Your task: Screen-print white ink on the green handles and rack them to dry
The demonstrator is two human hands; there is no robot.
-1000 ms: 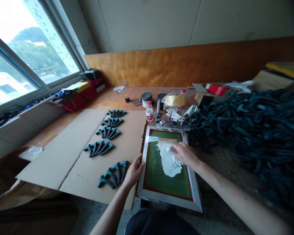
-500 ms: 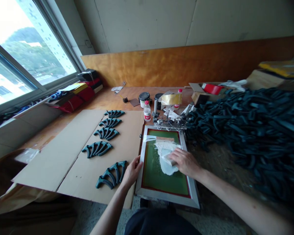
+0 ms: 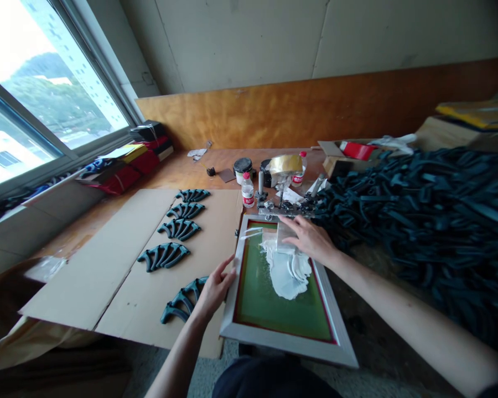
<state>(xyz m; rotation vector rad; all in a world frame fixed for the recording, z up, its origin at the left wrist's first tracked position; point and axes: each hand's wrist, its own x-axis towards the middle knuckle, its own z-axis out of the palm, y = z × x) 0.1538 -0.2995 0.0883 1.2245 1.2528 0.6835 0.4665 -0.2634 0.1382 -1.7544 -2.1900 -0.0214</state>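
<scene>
A silk-screen printing frame [image 3: 228, 298] with a green mesh lies in front of me, a patch of white ink [image 3: 288, 276] spread over its mesh. At the frame's left rail, my left hand [image 3: 216, 287] grips the edge with fingers closed on it. My right hand [image 3: 309, 237] is at the far end of the mesh. Its fingers are spread and touch a pale flat scraper [image 3: 285, 237] that rests at the top of the ink. Dark green curved parts [image 3: 178, 298] lie in fanned groups on cardboard beside my left hand.
A big heap of dark green parts [image 3: 431, 210] covers the right side. Behind the frame stand a metal hinge clamp [image 3: 269, 211], a red-capped bottle [image 3: 248, 190], an ink tub [image 3: 243, 168] and a tape roll [image 3: 286, 165]. Cardboard [image 3: 99, 260] covers the left side.
My right hand has moved the scraper away from me to the far end of the mesh, and its fingers have spread. The frame's near end looks higher and closer.
</scene>
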